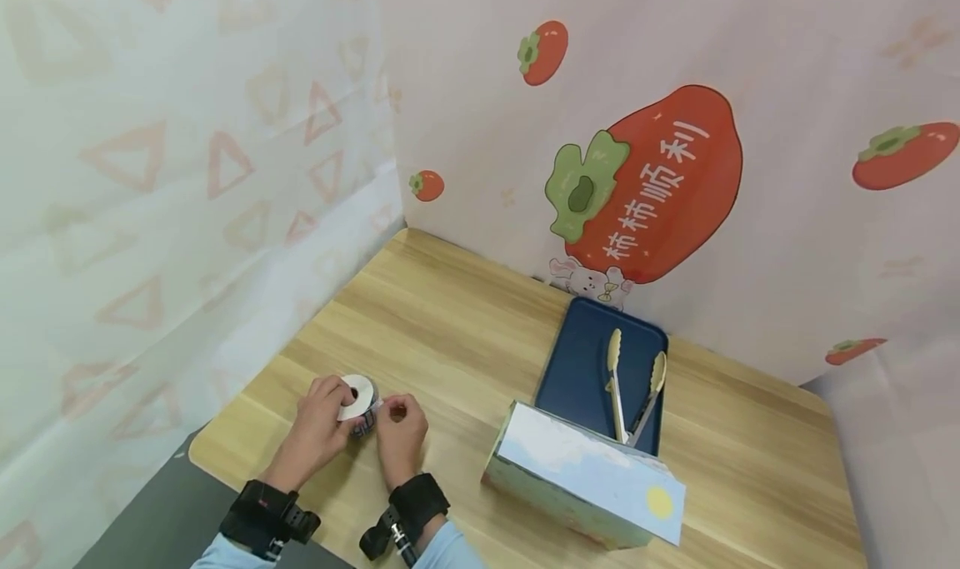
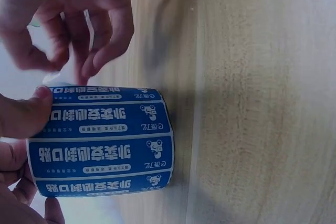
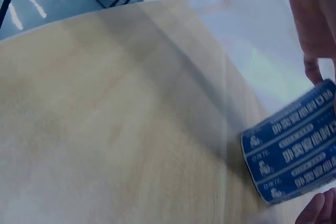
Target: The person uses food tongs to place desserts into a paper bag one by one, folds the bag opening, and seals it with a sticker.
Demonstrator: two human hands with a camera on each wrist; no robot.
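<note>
A roll of blue stickers with white print stands near the left part of the table, its pale round end turned up in the head view. My left hand grips the roll near its upper end, fingers and thumb curled about it. At the roll's right side, my right hand pinches a small whitish end of the strip between thumb and finger. In the left wrist view the right hand is close over the top of the roll. The right wrist view shows the roll at its right edge.
A box with a sky-and-sun print stands on the wooden table to the right of my hands. Behind it lies a dark blue tray with metal tongs on it. Patterned cloth walls border the table's back and left.
</note>
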